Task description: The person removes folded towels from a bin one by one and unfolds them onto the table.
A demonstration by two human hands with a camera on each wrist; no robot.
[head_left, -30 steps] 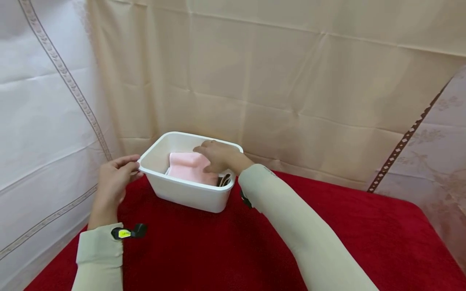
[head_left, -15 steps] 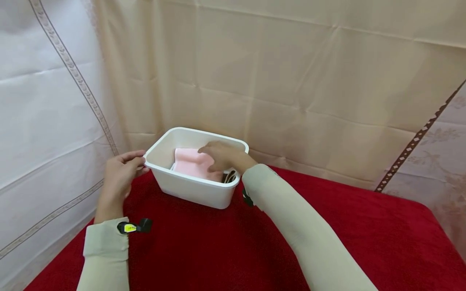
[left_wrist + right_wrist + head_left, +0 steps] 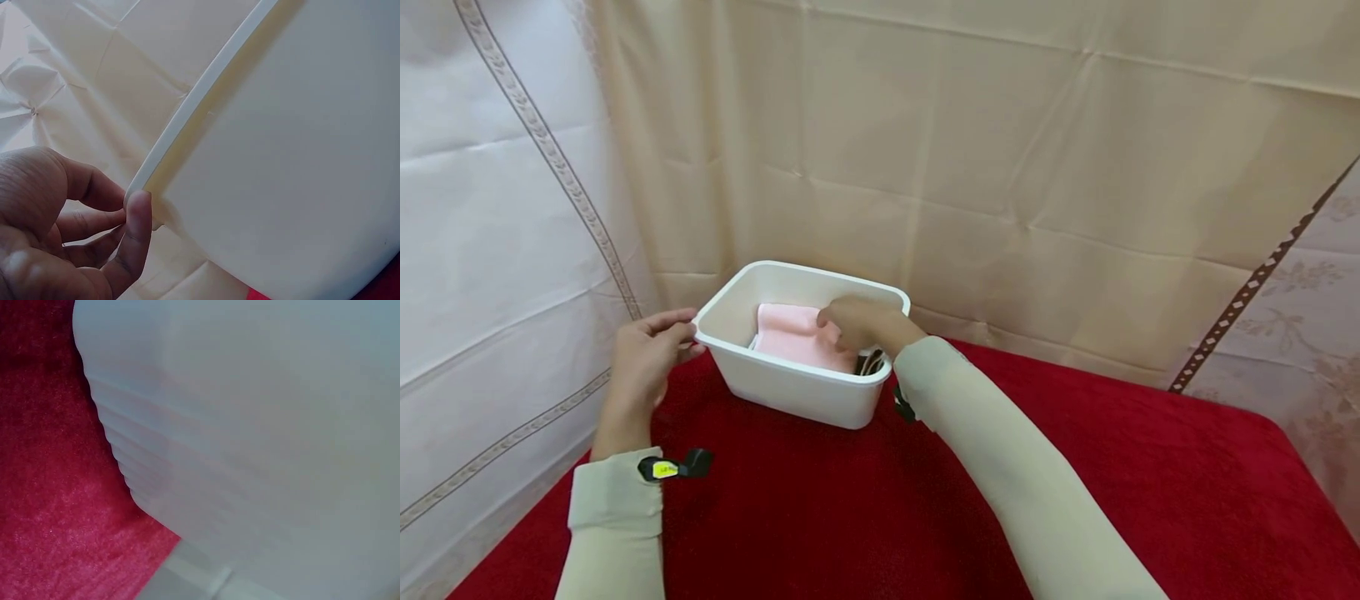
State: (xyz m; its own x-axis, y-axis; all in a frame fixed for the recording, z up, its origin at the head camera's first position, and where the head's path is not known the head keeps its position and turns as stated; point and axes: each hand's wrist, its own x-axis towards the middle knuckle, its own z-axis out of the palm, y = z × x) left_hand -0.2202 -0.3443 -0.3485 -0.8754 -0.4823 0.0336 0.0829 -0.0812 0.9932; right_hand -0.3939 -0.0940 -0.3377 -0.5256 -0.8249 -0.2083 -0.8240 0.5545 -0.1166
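At the far left, a white curtain (image 3: 490, 250) is crossed by patterned bands. In front of it, a pale sleeve (image 3: 613, 521) is seen, with a black wrist device (image 3: 672, 468) fastened at the cuff. Above the cuff, the near left corner of the white bin (image 3: 793, 392) is held by the left hand (image 3: 643, 358); in the left wrist view the rim is pinched between thumb and index finger, while the other fingers are bent beneath.

The bin is set upright on a red cloth (image 3: 812, 517), close to a beige curtain (image 3: 985, 142) by which the background is filled. Inside the bin a folded pink cloth (image 3: 790, 333) is laid flat, its left part fully exposed and its right part overlapped by the right hand (image 3: 863, 323). That hand is lowered into the bin over the right end wall, with the fingers bent at the pink cloth; whether the fabric is gripped or only touched cannot be told. Beneath the wrist, a dark-and-light folded item (image 3: 869, 362) is partly seen in the right end of the bin.

Farther right, the right sleeve (image 3: 1000, 450) is stretched across the red cloth, and a pale floral curtain (image 3: 1292, 317) is edged by a brown patterned band (image 3: 1232, 312).
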